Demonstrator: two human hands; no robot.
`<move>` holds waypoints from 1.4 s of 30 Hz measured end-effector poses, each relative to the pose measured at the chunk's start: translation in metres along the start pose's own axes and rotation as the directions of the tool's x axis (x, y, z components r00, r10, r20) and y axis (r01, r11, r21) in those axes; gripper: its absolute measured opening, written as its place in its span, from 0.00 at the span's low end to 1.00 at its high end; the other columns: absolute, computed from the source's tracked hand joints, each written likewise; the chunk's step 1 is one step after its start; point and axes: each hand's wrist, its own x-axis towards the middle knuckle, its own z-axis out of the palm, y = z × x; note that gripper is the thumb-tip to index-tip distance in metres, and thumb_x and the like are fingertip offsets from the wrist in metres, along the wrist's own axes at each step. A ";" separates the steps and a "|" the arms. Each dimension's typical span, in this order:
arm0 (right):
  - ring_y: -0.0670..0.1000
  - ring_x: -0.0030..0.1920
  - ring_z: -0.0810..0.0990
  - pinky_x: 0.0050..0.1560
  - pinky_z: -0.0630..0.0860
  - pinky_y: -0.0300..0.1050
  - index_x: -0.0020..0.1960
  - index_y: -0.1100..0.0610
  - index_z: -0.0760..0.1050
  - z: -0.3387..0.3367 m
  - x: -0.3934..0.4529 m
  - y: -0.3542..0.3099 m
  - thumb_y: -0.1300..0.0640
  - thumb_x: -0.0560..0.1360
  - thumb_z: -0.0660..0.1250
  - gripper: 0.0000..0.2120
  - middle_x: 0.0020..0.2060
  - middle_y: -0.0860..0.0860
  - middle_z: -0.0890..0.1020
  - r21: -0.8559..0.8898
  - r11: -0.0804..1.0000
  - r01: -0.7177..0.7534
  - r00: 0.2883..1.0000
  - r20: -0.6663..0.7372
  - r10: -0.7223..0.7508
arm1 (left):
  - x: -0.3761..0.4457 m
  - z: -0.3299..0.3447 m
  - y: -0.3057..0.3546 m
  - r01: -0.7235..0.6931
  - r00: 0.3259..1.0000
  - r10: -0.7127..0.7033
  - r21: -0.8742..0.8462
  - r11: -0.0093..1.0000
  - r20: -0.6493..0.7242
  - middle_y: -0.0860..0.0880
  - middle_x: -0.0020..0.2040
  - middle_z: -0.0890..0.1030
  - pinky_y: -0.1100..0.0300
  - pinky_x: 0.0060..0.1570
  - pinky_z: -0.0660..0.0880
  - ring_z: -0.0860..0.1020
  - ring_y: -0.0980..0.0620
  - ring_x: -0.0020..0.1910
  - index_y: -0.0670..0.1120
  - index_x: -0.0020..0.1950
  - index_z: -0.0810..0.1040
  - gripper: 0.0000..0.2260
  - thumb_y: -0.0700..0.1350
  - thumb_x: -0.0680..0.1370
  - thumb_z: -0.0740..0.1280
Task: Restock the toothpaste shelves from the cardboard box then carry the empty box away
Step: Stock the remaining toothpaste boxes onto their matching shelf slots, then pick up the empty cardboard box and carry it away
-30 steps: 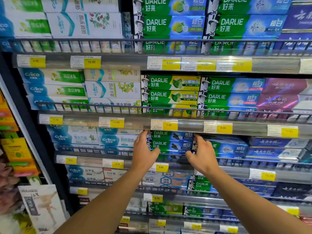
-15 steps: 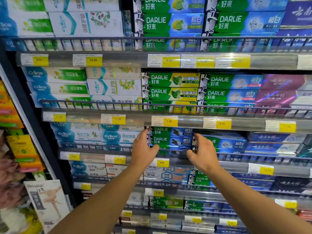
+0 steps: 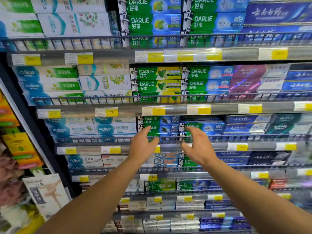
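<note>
Far left edge of frame: orange and yellow hanging packs (image 3: pixel 16 144), a printed hosiery pack (image 3: pixel 45 195) below them, lower left.

Left of centre: white-and-teal Crest-type boxes (image 3: pixel 104 82) stacked on the second shelf, behind a wire rail (image 3: pixel 84 99). Yellow price tags (image 3: pixel 110 112) run along each shelf edge; print mostly blurred.

Centre: left hand (image 3: pixel 143 146) raised in front of the third shelf, empty. Fingers (image 3: pixel 148 130) loosely spread and slightly bent, tips over the left end of the green Darlie charcoal toothpaste boxes (image 3: pixel 166 124); contact cannot be told. Thumb points right, toward the other hand.

Just right of centre: right hand (image 3: pixel 197 146), also empty, fingers (image 3: pixel 191 130) spread and curved, tips at the left end of the blue Darlie boxes (image 3: pixel 207 128). Touch uncertain. The charcoal stack sits between and just above the two hands, in mid-frame on the third shelf.

Right: dark blue and purple boxes (image 3: pixel 244 125) with Chinese script fill the shelves to the frame edge. Lower shelves blurred. Cardboard box not in view.
</note>
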 end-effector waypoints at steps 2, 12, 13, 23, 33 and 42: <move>0.54 0.73 0.62 0.72 0.62 0.53 0.76 0.54 0.61 -0.019 -0.015 0.003 0.49 0.76 0.65 0.30 0.72 0.53 0.67 -0.013 1.000 0.023 1.000 0.011 -0.023 | -0.016 0.002 0.015 -0.021 1.000 0.021 0.013 1.000 0.005 0.45 0.74 0.68 0.46 0.66 0.70 0.73 0.40 0.65 0.49 0.77 0.61 0.28 0.52 0.79 0.65; 0.55 0.72 0.64 0.71 0.64 0.54 0.75 0.55 0.61 -0.102 -0.140 0.060 0.47 0.77 0.66 0.31 0.71 0.54 0.68 -0.018 0.997 0.069 0.991 0.116 -0.066 | -0.163 0.054 0.102 0.042 0.999 -0.042 -0.052 0.998 -0.002 0.46 0.72 0.71 0.49 0.65 0.70 0.74 0.44 0.65 0.50 0.78 0.60 0.28 0.53 0.80 0.64; 0.55 0.71 0.65 0.70 0.65 0.54 0.75 0.55 0.62 -0.109 -0.155 0.070 0.48 0.77 0.66 0.30 0.71 0.54 0.69 -0.009 0.998 0.064 0.990 0.124 -0.062 | -0.179 0.062 0.111 0.034 0.999 -0.034 -0.048 0.998 0.006 0.47 0.73 0.69 0.49 0.66 0.69 0.74 0.44 0.66 0.49 0.78 0.60 0.28 0.53 0.81 0.64; 0.56 0.70 0.67 0.68 0.68 0.54 0.75 0.56 0.63 -0.168 -0.297 0.206 0.46 0.75 0.66 0.31 0.71 0.54 0.69 -0.077 0.984 -0.162 0.962 0.208 0.175 | -0.287 0.201 0.165 0.108 0.961 -0.099 -0.023 0.994 0.258 0.48 0.73 0.70 0.50 0.58 0.74 0.78 0.44 0.55 0.51 0.78 0.61 0.28 0.54 0.80 0.65; 0.54 0.62 0.74 0.65 0.72 0.52 0.68 0.55 0.70 -0.197 -0.394 0.375 0.41 0.67 0.63 0.33 0.62 0.53 0.77 -0.251 0.849 -0.465 0.827 0.219 0.518 | -0.328 0.380 0.186 0.167 0.837 -0.158 0.030 0.985 0.525 0.47 0.70 0.73 0.56 0.59 0.71 0.77 0.48 0.58 0.49 0.76 0.64 0.27 0.53 0.78 0.66; 0.54 0.66 0.73 0.64 0.74 0.53 0.72 0.53 0.67 -0.181 -0.398 0.507 0.46 0.73 0.68 0.30 0.68 0.52 0.73 -0.239 0.698 -0.675 0.624 0.319 0.713 | -0.311 0.534 0.183 0.246 0.730 -0.271 0.129 0.961 0.627 0.51 0.68 0.73 0.57 0.56 0.74 0.75 0.55 0.53 0.52 0.74 0.66 0.25 0.52 0.78 0.67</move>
